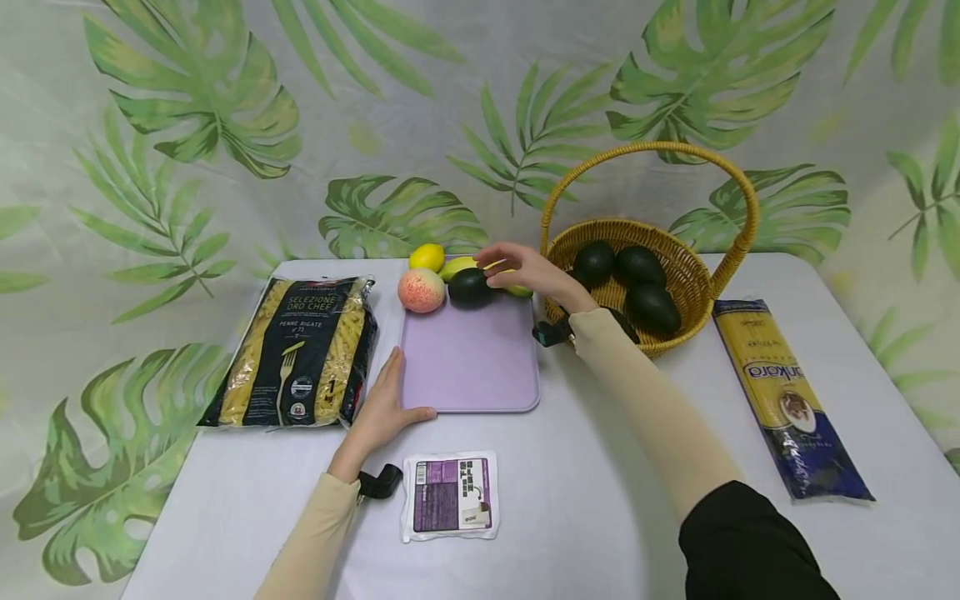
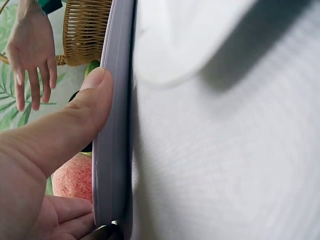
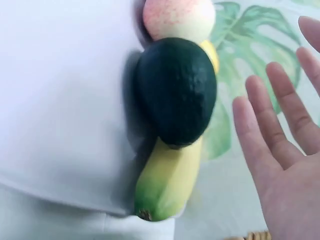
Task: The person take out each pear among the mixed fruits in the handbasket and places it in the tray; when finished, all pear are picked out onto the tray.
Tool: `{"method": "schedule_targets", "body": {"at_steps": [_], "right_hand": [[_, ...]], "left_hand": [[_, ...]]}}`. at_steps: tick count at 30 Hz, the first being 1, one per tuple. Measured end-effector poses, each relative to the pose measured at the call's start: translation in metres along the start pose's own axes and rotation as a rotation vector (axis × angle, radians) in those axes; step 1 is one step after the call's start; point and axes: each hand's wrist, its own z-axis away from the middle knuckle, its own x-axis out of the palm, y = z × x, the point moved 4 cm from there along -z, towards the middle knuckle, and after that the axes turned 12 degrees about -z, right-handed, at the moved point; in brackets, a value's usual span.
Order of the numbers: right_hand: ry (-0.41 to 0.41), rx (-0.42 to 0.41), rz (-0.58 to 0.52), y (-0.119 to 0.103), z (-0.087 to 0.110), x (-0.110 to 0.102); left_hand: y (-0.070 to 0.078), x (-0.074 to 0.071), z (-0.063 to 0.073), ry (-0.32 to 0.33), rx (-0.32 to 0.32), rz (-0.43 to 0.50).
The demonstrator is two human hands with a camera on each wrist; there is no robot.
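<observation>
A lilac tray lies on the table, with a peach, a dark avocado, a yellow lemon and a yellow-green banana grouped along its far side. My left hand is at the tray's near left corner, thumb against the near edge and straight fingers along the left side. Above the far right part of the tray hovers my right hand, fingers relaxed and holding nothing. In the right wrist view the avocado sits against the banana, apart from the spread fingers.
Right of the tray stands a wicker basket with a tall handle and several avocados inside. A penne bag lies at left, a blue-and-gold pasta pack at right. Nearest me is a white-and-purple packet.
</observation>
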Motion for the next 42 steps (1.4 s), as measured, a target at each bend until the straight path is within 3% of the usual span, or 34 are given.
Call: {"method": "schedule_targets", "body": {"at_steps": [13, 21, 28, 32, 35, 42], "right_hand": [[0.070, 0.032, 0.167, 0.018, -0.031, 0.012], [0.068, 0.055, 0.352, 0.027, -0.035, 0.022], [0.102, 0.135, 0.462, 0.032, -0.034, 0.029], [0.105, 0.117, 0.509, 0.032, -0.034, 0.031], [0.115, 0.100, 0.468, 0.031, -0.033, 0.029], [0.092, 0.056, 0.194, 0.014, -0.020, 0.017]], "left_hand": [[0.001, -0.002, 0.000, 0.006, 0.005, 0.009], [0.003, -0.002, 0.000, 0.004, 0.000, 0.006], [0.003, -0.002, 0.000, 0.003, -0.002, 0.009], [0.000, -0.001, 0.000, 0.001, -0.005, 0.008], [0.000, -0.001, 0.001, 0.004, -0.007, 0.011], [0.000, -0.001, 0.001, 0.003, -0.006, 0.011]]}}
